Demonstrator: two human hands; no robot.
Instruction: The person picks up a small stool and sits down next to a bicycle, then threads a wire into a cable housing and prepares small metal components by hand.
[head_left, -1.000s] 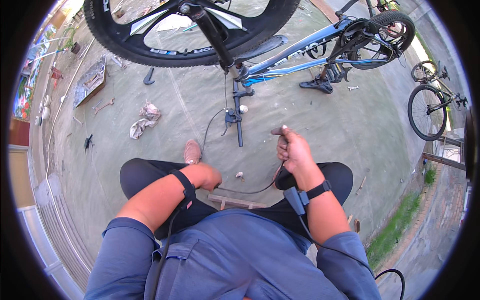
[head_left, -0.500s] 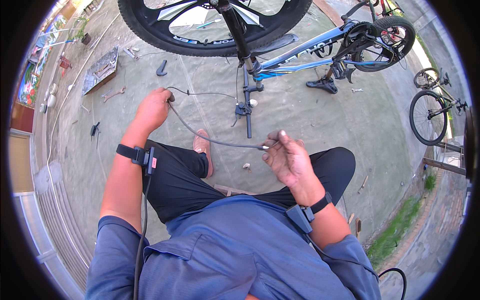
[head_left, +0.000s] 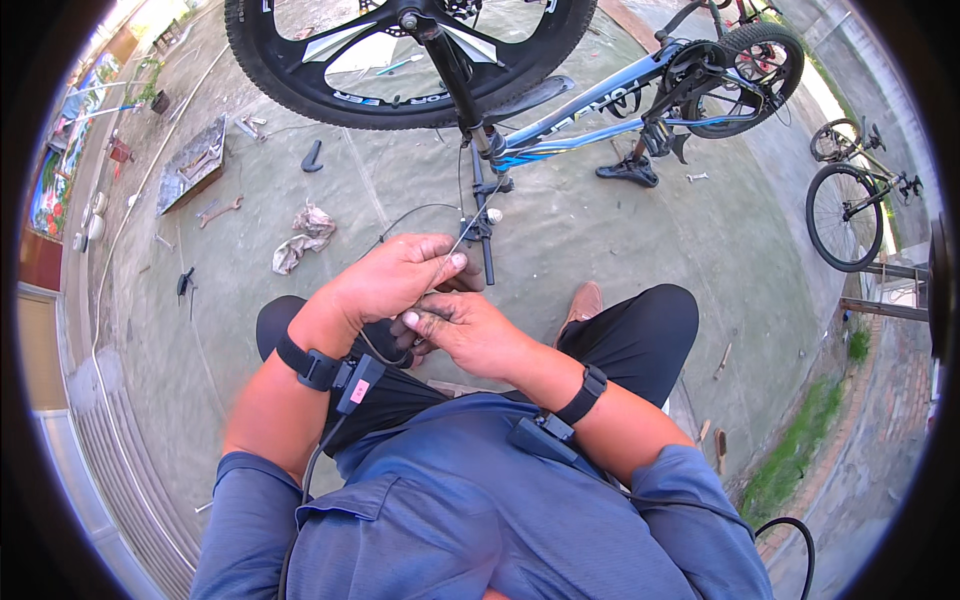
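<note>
Both my hands come together over my lap, close to the handlebar (head_left: 487,255) of an upside-down blue bicycle (head_left: 570,130). A thin dark bicycle cable (head_left: 412,209) runs from the handlebar to them, and part of it hangs in a loop below. My left hand (head_left: 405,275) is closed on this cable, with a thin pale length slanting up from its fingertips toward the bar. Just below, touching it, my right hand (head_left: 465,330) pinches the cable too. The fingers hide the exact point of grip.
The bicycle's front wheel (head_left: 400,112) stands ahead of me, its saddle (head_left: 628,171) on the ground. To the left are a tool tray (head_left: 192,170), a wrench (head_left: 222,210), a crumpled rag (head_left: 305,240) and a dark curved part (head_left: 312,156). Another bicycle (head_left: 850,210) stands far right.
My hands were wide apart with the cable stretched between them. The left has moved right and down, the right leftward, until they met. The rag now shows beyond my left arm.
</note>
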